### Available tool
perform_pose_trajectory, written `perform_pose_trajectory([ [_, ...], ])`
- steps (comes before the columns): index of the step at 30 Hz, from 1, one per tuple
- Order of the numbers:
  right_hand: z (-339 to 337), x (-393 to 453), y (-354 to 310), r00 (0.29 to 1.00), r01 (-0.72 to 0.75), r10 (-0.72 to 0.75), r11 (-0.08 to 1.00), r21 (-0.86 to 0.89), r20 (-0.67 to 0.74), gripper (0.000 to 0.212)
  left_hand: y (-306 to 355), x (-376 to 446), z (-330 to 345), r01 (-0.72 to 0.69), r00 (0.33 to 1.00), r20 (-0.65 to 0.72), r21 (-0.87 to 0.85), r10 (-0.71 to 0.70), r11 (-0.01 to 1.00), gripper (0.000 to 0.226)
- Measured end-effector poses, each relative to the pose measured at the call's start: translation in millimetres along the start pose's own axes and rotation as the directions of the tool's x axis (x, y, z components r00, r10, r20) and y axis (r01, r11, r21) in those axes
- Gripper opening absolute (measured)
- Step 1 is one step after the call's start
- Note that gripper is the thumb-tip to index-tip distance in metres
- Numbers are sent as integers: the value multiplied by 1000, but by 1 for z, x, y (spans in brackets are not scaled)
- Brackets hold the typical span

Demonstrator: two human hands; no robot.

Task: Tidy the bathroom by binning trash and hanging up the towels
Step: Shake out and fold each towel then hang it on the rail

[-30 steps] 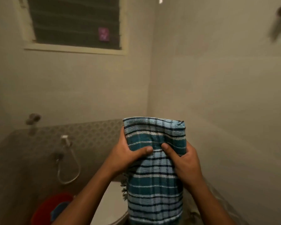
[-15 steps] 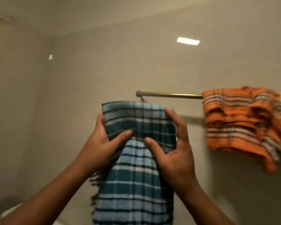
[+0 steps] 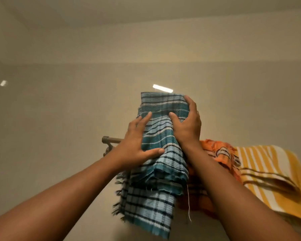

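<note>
At frame centre, the left hand (image 3: 135,145) lies flat on the blue towel (image 3: 156,153); the right hand (image 3: 188,126) grips it above the rail (image 3: 111,140), beside the orange towel (image 3: 219,152).

Dim, warm light; a bright glare bar (image 3: 162,88) on the far wall, wide-angle bending and blur at the right edge

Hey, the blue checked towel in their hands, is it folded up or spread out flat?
Folded. The blue checked towel shows stacked layers at its lower fold, held as a narrow bundle between the left hand and right hand by the rail.
</note>
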State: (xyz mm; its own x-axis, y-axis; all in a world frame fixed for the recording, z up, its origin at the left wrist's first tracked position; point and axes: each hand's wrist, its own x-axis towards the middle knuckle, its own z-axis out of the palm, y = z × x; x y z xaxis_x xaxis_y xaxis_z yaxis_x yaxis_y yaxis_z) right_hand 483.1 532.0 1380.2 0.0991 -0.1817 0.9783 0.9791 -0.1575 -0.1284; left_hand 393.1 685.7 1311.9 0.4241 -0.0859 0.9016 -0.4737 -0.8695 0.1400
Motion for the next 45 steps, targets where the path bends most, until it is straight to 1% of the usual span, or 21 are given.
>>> perform_pose_trajectory([
  [4,9,17,24,981,-157,171,977,-144,94,60,-19,42,20,44,989,131,145,-63,988,109],
  [8,10,28,31,870,-299,393,901,-315,298,62,-34,52,35,12,959,259,377,-118,926,86],
  [10,4,28,31,889,-175,321,897,-407,325,62,-40,51,37,-24,958,269,418,-99,908,81],
  [12,-10,17,29,951,94,68,864,-495,301,58,-46,52,38,-57,965,255,458,-69,887,79],
  [13,-18,9,27,942,205,-31,840,-503,334,58,-47,52,39,-73,967,249,480,-56,874,79],
  [15,-27,-8,28,838,310,-13,834,-456,545,70,-51,54,38,-91,963,266,458,-38,884,82],
  [17,-29,-15,31,673,377,112,798,-470,731,86,-50,60,26,-91,925,378,295,-28,951,88],
  [18,-31,-12,29,619,397,152,786,-473,771,89,-49,63,18,-66,889,457,194,-31,979,93],
  [20,-31,-3,22,540,355,212,820,-449,814,88,-53,68,4,15,800,596,95,-69,995,105],
  [23,-31,15,2,391,287,342,837,-466,855,77,-56,79,-10,60,714,689,113,-122,992,114],
  [25,-27,26,-4,298,293,404,824,-486,865,82,-54,86,-15,93,680,716,132,-160,987,111],
  [27,-21,35,-4,225,287,441,822,-491,869,92,-49,96,-16,97,620,757,187,-206,978,97],
  [30,-12,43,11,149,144,518,831,-537,842,101,-50,111,-6,110,539,791,274,-289,955,82],
  [32,-9,48,30,105,16,564,823,-568,819,111,-60,118,0,191,486,798,303,-358,934,86],
  [34,-8,52,49,48,-118,557,828,-549,829,100,-69,125,1,266,468,780,323,-415,908,99],
  [36,-10,53,58,31,-195,517,842,-503,855,86,-77,131,1,313,472,762,325,-443,892,110],
  [38,-13,57,64,40,-160,432,893,-421,901,91,-88,134,2,322,490,758,301,-430,898,122],
  [39,-14,57,65,49,-134,398,912,-389,916,94,-94,135,2,311,495,768,281,-407,908,117],
  [41,-18,58,64,28,-130,376,920,-369,926,93,-98,133,0,288,490,786,264,-378,921,88],
  [43,-22,58,65,-17,-127,371,920,-370,929,73,-102,132,-2,278,469,792,287,-390,917,72],
  [45,-23,59,67,-29,-93,392,915,-393,919,60,-104,133,-3,257,474,793,293,-384,921,65],
])
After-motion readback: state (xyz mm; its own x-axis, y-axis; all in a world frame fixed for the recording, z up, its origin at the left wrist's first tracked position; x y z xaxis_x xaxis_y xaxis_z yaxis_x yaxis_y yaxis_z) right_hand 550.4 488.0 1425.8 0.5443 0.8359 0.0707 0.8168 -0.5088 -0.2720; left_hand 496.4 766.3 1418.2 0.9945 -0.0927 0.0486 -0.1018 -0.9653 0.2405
